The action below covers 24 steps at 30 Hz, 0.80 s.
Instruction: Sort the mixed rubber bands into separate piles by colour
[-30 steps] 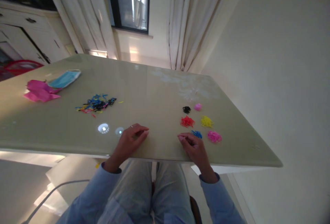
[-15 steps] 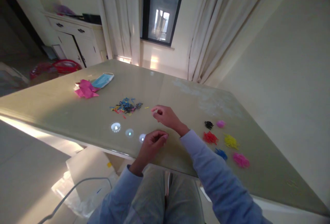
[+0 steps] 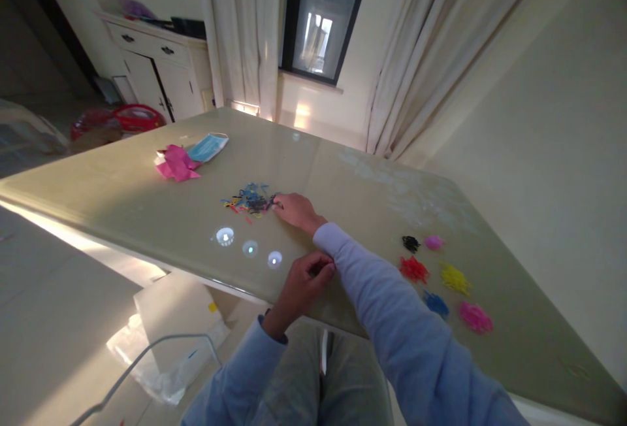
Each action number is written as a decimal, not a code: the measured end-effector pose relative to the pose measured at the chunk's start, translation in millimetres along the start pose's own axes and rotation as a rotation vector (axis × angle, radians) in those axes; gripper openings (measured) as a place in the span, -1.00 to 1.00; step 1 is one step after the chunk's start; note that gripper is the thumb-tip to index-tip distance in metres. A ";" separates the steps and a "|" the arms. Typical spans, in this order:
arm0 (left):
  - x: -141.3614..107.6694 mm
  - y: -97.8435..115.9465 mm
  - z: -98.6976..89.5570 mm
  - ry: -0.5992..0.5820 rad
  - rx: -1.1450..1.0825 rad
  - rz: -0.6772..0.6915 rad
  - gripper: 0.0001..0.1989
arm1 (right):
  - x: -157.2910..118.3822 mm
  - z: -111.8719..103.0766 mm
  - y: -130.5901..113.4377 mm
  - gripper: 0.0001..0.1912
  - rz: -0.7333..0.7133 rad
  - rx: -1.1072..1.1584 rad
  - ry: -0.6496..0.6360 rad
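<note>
My right hand (image 3: 296, 212) reaches to the right edge of a mixed pile of small coloured pieces (image 3: 251, 199), its fingers closed together at the dark pieces; what they pinch is too small to name. Near the front edge of the table, my left hand (image 3: 304, 282) is curled beside the right sleeve, thumb against fingers, and its contents are hidden. Sorted heaps lie to the right: black (image 3: 410, 244), light pink (image 3: 434, 242), red (image 3: 414, 269), yellow (image 3: 455, 278), blue (image 3: 435, 304) and bright pink (image 3: 475, 317).
A blue face mask (image 3: 208, 147) and a crumpled pink piece (image 3: 177, 163) lie at the table's back left. Below the front edge of the table (image 3: 196, 270) are a white box (image 3: 171, 315) and plastic on the floor. A cabinet (image 3: 161, 63) stands behind.
My right hand has moved left to the mixed pile, over where a small yellow piece lay. My left hand has shifted slightly right. The whole view has shifted a little.
</note>
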State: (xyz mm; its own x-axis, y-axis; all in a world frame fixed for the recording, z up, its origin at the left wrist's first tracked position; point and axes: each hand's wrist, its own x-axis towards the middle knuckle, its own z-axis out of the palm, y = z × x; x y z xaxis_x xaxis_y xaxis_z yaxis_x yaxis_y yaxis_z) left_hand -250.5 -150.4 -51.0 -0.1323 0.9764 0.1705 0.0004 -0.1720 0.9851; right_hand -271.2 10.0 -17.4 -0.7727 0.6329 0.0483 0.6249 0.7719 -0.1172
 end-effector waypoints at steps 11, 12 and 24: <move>-0.2 -0.4 0.5 0.019 -0.009 -0.008 -0.82 | 7.9 0.0 4.5 -0.67 -0.105 -0.089 -0.023; -0.1 -1.0 0.6 0.016 -0.009 -0.007 -0.82 | 8.0 0.6 5.7 -0.69 -0.114 -0.077 -0.016; -1.8 2.9 1.2 0.002 -0.012 -0.019 -0.77 | -2.2 11.8 24.6 -0.77 -0.080 0.290 0.159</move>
State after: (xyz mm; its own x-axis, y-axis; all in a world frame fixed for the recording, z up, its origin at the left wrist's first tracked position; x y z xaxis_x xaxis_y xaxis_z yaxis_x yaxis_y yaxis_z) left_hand -249.1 -152.5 -48.5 -0.1336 0.9793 0.1521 -0.0137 -0.1553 0.9878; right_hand -255.4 26.9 -32.1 -0.7765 0.5903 0.2204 0.4877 0.7845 -0.3831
